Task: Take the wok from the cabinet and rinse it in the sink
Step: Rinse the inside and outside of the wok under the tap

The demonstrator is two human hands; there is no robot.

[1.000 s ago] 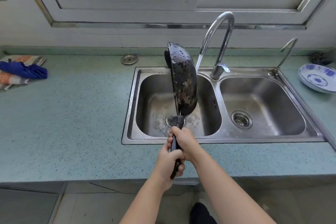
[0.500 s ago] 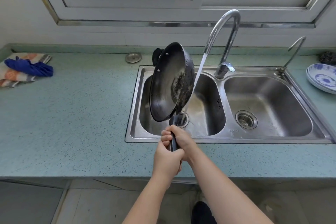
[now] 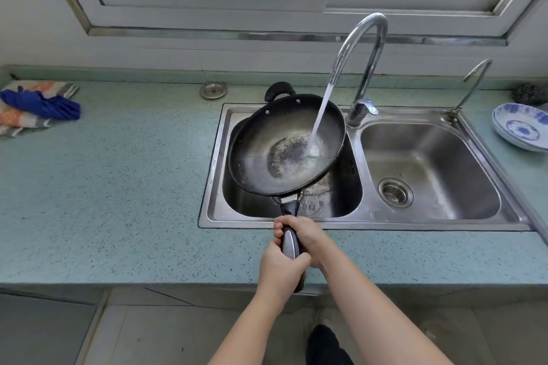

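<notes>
A black wok point(image 3: 284, 145) hangs over the left basin of the steel double sink point(image 3: 358, 225), its hollow facing up and tipped slightly toward me. Water from the tall curved tap point(image 3: 367, 47) streams into its right side. The wok's long dark handle point(image 3: 289, 241) points at me. My right hand point(image 3: 305, 235) grips the handle nearer the wok, and my left hand point(image 3: 280, 270) grips it just behind. A small black loop handle shows at the wok's far rim.
A blue cloth on a striped towel point(image 3: 35, 107) lies at the counter's far left. A round metal drain plug point(image 3: 213, 90) sits behind the sink. A blue-and-white bowl point(image 3: 522, 127) stands at the right, beside a thin second tap point(image 3: 471, 83).
The wok has turned from standing on edge in the left basin to lying nearly level with its hollow up. The water now runs into it.
</notes>
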